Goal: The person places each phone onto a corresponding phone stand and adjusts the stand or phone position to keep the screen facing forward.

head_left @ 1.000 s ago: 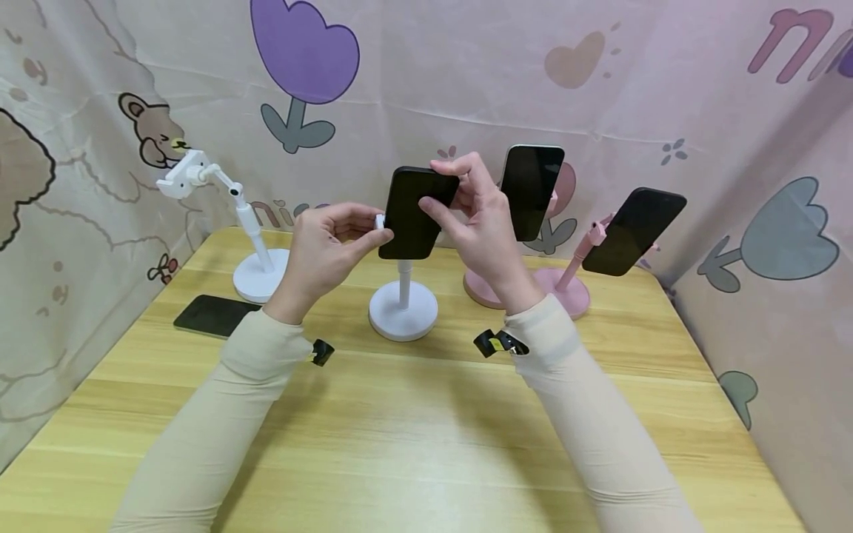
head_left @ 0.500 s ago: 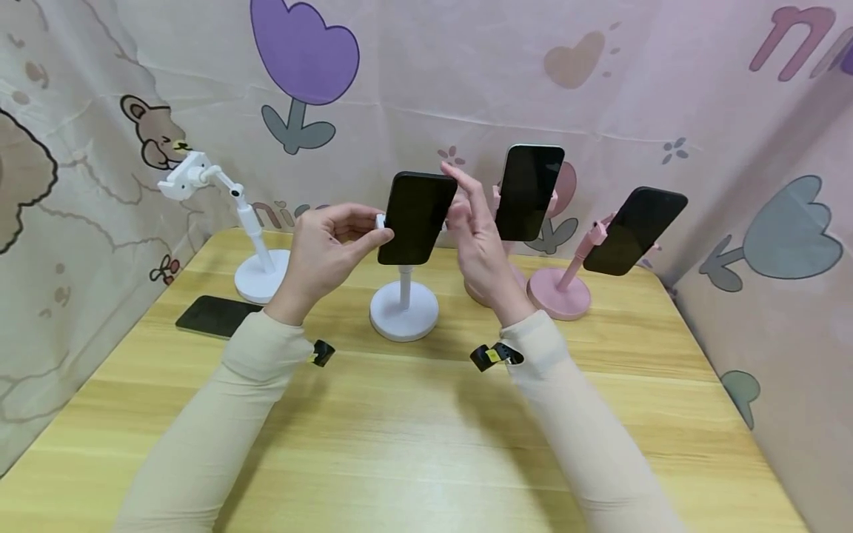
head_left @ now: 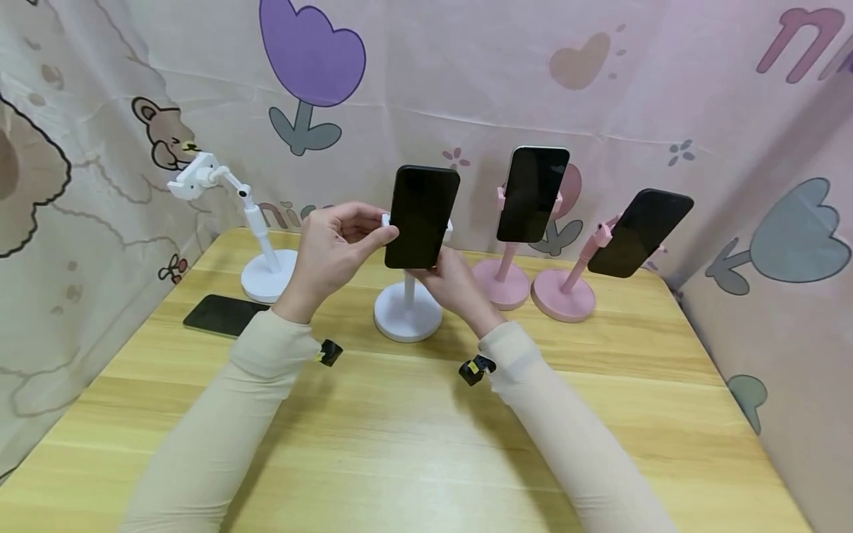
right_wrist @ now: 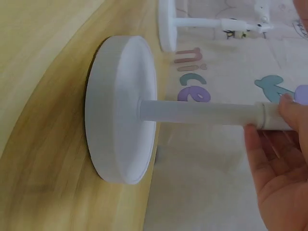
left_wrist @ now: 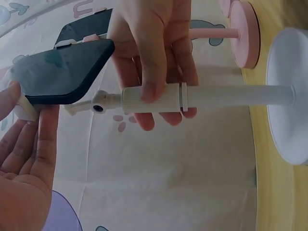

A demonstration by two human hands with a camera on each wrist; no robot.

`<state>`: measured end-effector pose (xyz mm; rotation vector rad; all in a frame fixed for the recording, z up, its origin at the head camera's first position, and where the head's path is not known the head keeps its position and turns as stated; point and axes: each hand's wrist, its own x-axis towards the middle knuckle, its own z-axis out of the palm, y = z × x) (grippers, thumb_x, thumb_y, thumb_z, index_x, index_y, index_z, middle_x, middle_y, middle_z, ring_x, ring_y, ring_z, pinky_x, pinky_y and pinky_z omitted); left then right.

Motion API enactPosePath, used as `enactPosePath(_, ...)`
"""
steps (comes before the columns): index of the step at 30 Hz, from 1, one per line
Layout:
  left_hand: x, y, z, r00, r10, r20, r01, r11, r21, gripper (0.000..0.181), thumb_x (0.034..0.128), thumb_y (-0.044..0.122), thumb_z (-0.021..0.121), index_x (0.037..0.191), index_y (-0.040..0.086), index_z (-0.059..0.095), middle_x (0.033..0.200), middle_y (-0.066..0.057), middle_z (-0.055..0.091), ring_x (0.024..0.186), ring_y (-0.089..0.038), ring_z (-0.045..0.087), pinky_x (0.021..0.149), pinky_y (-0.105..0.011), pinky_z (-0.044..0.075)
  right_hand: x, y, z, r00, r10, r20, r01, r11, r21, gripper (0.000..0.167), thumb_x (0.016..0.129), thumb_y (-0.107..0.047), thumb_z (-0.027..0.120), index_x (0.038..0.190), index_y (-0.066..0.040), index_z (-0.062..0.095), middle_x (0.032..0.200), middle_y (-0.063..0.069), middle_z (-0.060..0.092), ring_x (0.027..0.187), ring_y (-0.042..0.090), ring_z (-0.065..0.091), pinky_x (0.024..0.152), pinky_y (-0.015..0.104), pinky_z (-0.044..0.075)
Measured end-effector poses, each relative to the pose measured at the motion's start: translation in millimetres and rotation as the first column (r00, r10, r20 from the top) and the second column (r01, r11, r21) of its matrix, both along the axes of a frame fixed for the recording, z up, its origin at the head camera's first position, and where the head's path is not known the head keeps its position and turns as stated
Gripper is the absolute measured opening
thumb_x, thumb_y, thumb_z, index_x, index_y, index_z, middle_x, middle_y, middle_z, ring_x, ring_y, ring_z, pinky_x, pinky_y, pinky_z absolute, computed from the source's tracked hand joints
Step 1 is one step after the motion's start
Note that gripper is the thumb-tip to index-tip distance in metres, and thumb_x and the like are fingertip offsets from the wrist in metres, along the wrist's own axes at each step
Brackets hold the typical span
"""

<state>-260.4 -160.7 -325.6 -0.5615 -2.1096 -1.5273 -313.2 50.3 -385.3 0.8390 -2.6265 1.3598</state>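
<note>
Head view: phone hides most of clamp and upper part of stand. Right hand, fingers partly behind phone. Flat phone, right end partly lost behind left sleeve; sleeve cut by bottom edge. Tulip cropped at top. Left wrist view: left hand cut by left edge, stand's base by right. Right wrist view: right hand runs off right edge.

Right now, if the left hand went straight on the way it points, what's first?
The clamp arm of the central white phone stand, which the left hand pinches; then most likely the black smartphone beside it. The depth between those two is hard to judge.
</note>
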Motion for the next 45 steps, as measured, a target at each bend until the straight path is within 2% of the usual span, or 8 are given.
enactPosePath(3, -1.5, 1.2, -0.1, 0.999, -0.007, 0.037, 0.007, 1.000, 0.023, 0.020, 0.0934, 0.010, 0.085, 0.107, -0.004, 0.079, 0.095, -0.006, 0.082, 0.080, -0.001, 0.076, 0.074, -0.016, 0.062, 0.6, -2.1, -2.4, 0.996, -0.055, -0.066, 0.056, 0.998, 0.010, 0.018, 0.101, -0.016, 0.077, 0.112, -0.003, 0.072, 0.104, 0.015, 0.079, 0.095, 0.028, 0.072, 0.087, 0.044, 0.062)
enactPosePath(7, -2.8, 0.9, -0.7, 0.996, -0.028, 0.088, 0.021, 0.997, 0.073, 0.020, 0.0952, 0.010, 0.082, 0.107, -0.005, 0.078, 0.087, 0.014, 0.079, 0.078, -0.003, 0.077, 0.073, -0.018, 0.062, 0.8, -1.8, -3.3, 0.992, -0.056, -0.116, 0.057, 0.998, 0.004, 0.018, 0.100, -0.014, 0.077, 0.114, -0.003, 0.073, 0.109, 0.016, 0.079, 0.102, 0.029, 0.074, 0.094, 0.046, 0.062)
enactPosePath(9, -3.3, 1.1, -1.0, 0.994, -0.042, 0.105, 0.032, 0.995, 0.095, 0.020, 0.0959, 0.010, 0.082, 0.108, -0.006, 0.077, 0.085, 0.019, 0.077, 0.077, -0.004, 0.077, 0.074, -0.019, 0.063, 0.6, -1.4, -4.0, 0.990, -0.050, -0.128, 0.050, 0.999, -0.002, 0.020, 0.100, -0.013, 0.077, 0.116, -0.002, 0.073, 0.113, 0.017, 0.078, 0.107, 0.031, 0.074, 0.098, 0.047, 0.062)
enactPosePath(14, -4.3, 2.5, -1.7, 0.991, -0.067, 0.120, 0.053, 0.992, 0.119, 0.022, 0.0969, 0.010, 0.080, 0.109, -0.008, 0.076, 0.085, 0.018, 0.077, 0.078, -0.005, 0.077, 0.076, -0.020, 0.064, 0.8, -0.7, -5.3, 0.990, -0.052, -0.128, 0.052, 0.999, -0.002, 0.021, 0.100, -0.012, 0.077, 0.118, -0.002, 0.073, 0.116, 0.018, 0.078, 0.111, 0.032, 0.075, 0.099, 0.047, 0.062)
enactPosePath(23, -7.2, 4.0, -4.8, 0.990, -0.067, 0.128, 0.050, 0.990, 0.135, 0.023, 0.0984, 0.010, 0.079, 0.113, -0.007, 0.075, 0.088, 0.017, 0.076, 0.082, -0.004, 0.076, 0.078, -0.018, 0.063, -0.8, 0.2, -5.8, 0.992, -0.057, -0.111, 0.059, 0.998, 0.017, 0.016, 0.103, -0.013, 0.074, 0.114, -0.002, 0.074, 0.115, 0.018, 0.079, 0.113, 0.032, 0.076, 0.098, 0.046, 0.064)
enactPosePath(32, -10.5, 8.1, -7.8, 0.981, -0.113, 0.160, 0.076, 0.973, 0.218, 0.029, 0.1017, 0.012, 0.075, 0.123, -0.007, 0.072, 0.099, 0.007, 0.076, 0.091, -0.005, 0.074, 0.087, -0.018, 0.063, -7.1, -1.4, -3.4, 0.989, -0.101, -0.105, 0.107, 0.993, 0.053, 0.019, 0.103, -0.018, 0.074, 0.116, -0.004, 0.075, 0.118, 0.016, 0.079, 0.115, 0.031, 0.075, 0.098, 0.046, 0.064)
enactPosePath(40, -11.6, 8.3, -12.1, 0.981, -0.131, 0.141, 0.097, 0.970, 0.222, 0.032, 0.1049, 0.008, 0.069, 0.133, -0.007, 0.067, 0.107, 0.007, 0.073, 0.096, -0.005, 0.074, 0.089, -0.021, 0.064, -18.6, -4.5, -4.0, 0.988, -0.115, -0.108, 0.120, 0.992, 0.048, 0.019, 0.104, -0.017, 0.073, 0.118, -0.004, 0.074, 0.123, 0.017, 0.078, 0.121, 0.032, 0.074, 0.101, 0.047, 0.062)
enactPosePath(45, -11.7, 2.8, -14.2, 0.974, -0.152, 0.168, 0.117, 0.973, 0.200, 0.033, 0.1055, 0.008, 0.068, 0.136, -0.006, 0.066, 0.109, 0.004, 0.074, 0.095, -0.008, 0.075, 0.089, -0.023, 0.065, -25.5, -5.4, -3.5, 0.986, -0.128, -0.109, 0.135, 0.989, 0.060, 0.020, 0.104, -0.017, 0.073, 0.118, -0.003, 0.073, 0.124, 0.017, 0.078, 0.122, 0.032, 0.073, 0.103, 0.047, 0.062)
